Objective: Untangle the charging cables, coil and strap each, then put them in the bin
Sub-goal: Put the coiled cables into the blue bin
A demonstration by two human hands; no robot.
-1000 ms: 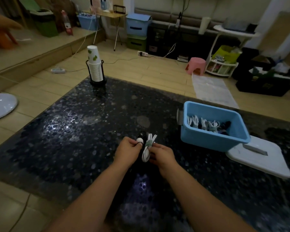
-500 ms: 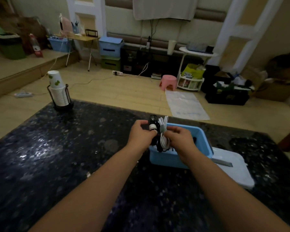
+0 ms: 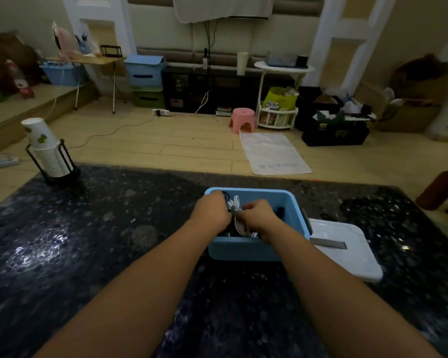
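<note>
Coiled white cable point(image 3: 239, 223) gripped by both hands' fingers over blue bin point(image 3: 243, 250), white lid point(image 3: 347, 257) beside

Left hand point(image 3: 212, 211), right hand point(image 3: 256, 215) grip coiled white cable point(image 3: 239, 223) inside blue bin point(image 3: 243, 250).

Dark speckled glossy stone worktop point(image 3: 114, 254). On it: light blue rectangular plastic bin point(image 3: 243, 250) near far edge, white flat plastic lid point(image 3: 347, 257) touching bin's right side, black wire holder with stacked white paper cups point(image 3: 49, 156) at far-left corner.
</note>
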